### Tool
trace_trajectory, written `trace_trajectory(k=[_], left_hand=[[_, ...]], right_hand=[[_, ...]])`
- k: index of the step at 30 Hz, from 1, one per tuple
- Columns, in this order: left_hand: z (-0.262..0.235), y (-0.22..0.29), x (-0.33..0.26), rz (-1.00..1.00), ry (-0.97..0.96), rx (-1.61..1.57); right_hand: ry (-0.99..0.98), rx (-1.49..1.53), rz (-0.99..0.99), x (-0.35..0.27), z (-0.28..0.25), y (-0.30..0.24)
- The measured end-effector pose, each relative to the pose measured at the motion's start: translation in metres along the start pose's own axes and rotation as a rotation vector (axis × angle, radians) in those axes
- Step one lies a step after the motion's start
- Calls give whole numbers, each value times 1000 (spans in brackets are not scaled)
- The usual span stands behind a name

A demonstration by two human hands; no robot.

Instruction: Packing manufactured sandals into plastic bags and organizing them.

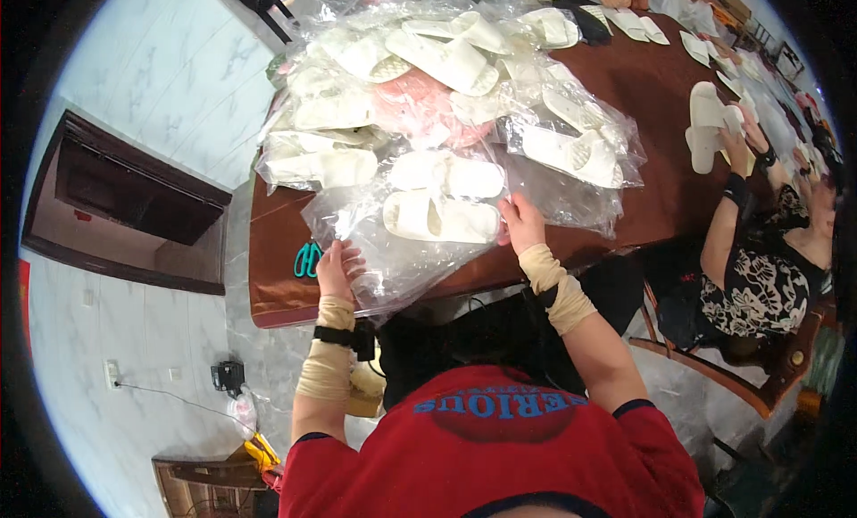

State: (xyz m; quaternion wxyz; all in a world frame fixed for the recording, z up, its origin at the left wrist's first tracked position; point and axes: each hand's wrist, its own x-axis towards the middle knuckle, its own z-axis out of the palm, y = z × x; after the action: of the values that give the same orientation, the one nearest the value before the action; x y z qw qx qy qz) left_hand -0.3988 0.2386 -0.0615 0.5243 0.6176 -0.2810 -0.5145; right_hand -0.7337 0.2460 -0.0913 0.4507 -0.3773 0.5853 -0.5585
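Hands: 2, left hand and right hand. White slide slippers between them: 2. Teal-handled scissors just left of left hand: 1 pair. Beige wrist wraps, nearer the body than hands: 2. Bagged slippers heaped beyond hands: many, overlapping, exact count unclear.

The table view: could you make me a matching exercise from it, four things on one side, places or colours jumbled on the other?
Things:
1. right hand
2. tablecloth
3. left hand
4. scissors

Places or colours:
A. teal handles
B. at the left part of the clear plastic
C. at one end of a white slipper
D. brown

Pairs: 1-C, 2-D, 3-B, 4-A
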Motion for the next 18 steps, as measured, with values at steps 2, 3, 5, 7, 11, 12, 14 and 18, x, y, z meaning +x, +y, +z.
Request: trace_trajectory(k=[2, 3, 5, 7, 11, 12, 14, 18], left_hand=[[-22, -1, 33, 317, 64, 172], [-16, -2, 45, 313, 54, 170], [-9, -1, 62, 334, 2, 278], [-6, -8, 75, 328, 58, 384], [-12, -23, 80, 356, 210, 438], [7, -13, 61, 425, 179, 454], [15, 1, 44, 956, 292, 812], [26, 4, 19, 1038, 4, 1153]], right_hand=[[-66, -25, 12, 13, -4, 7], [-1, -79, -20, 20, -19, 18], [3, -96, 1, 18, -43, 27], [-51, -117, 73, 8, -48, 9], [226, -482, -253, 3, -41, -40], [272, -516, -248, 11, -60, -40], [445, -621, -428, 33, -88, -42], [414, -1125, -681, 73, -105, -90]])
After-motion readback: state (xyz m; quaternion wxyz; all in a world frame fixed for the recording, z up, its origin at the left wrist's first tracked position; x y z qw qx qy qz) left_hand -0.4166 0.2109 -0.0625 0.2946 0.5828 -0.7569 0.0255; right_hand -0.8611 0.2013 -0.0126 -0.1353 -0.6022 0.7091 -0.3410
